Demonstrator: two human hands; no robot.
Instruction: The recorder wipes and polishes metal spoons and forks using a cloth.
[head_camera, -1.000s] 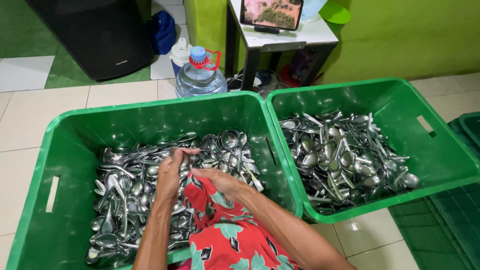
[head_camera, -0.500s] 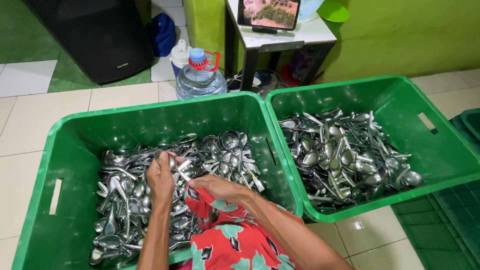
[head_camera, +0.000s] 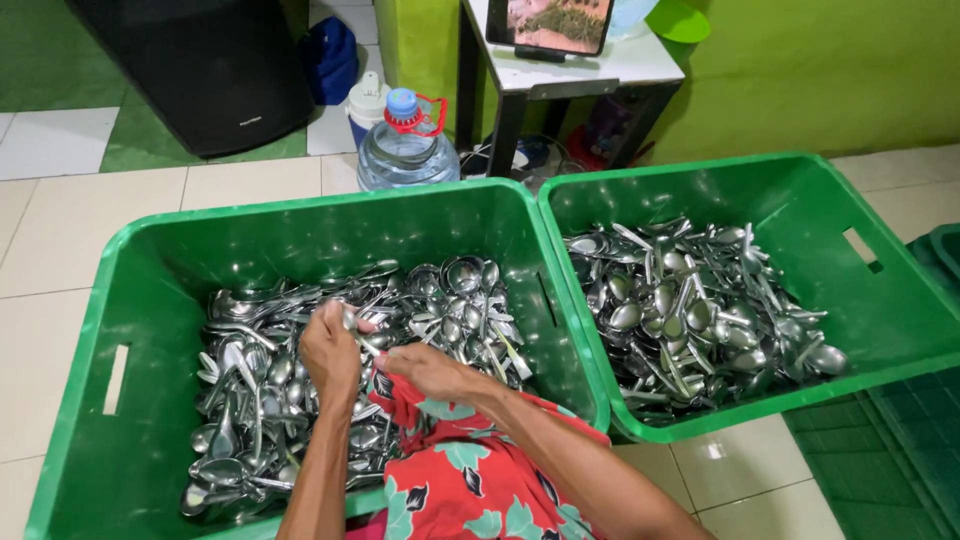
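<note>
Two green plastic crates stand side by side on the tiled floor. The left crate (head_camera: 150, 260) holds a pile of metal spoons (head_camera: 440, 300). Above that pile my left hand (head_camera: 330, 352) is closed around a spoon (head_camera: 349, 316), whose end sticks up past my fingers. My right hand (head_camera: 430, 372) sits just to its right, fingers curled on a red floral cloth (head_camera: 470, 470) that drapes over the crate's front edge. The right crate (head_camera: 890, 290) holds another heap of spoons (head_camera: 690, 310), away from both hands.
Behind the crates stand a large clear water bottle with a blue cap (head_camera: 407, 150), a black box (head_camera: 200, 70), a blue bag (head_camera: 330, 58) and a small table (head_camera: 570, 75) carrying a tablet (head_camera: 550, 25). A dark green crate (head_camera: 900, 440) lies at right.
My left hand has drawn back toward me from deeper in the spoon pile, now holding a spoon up. My right hand has shifted slightly right with the cloth.
</note>
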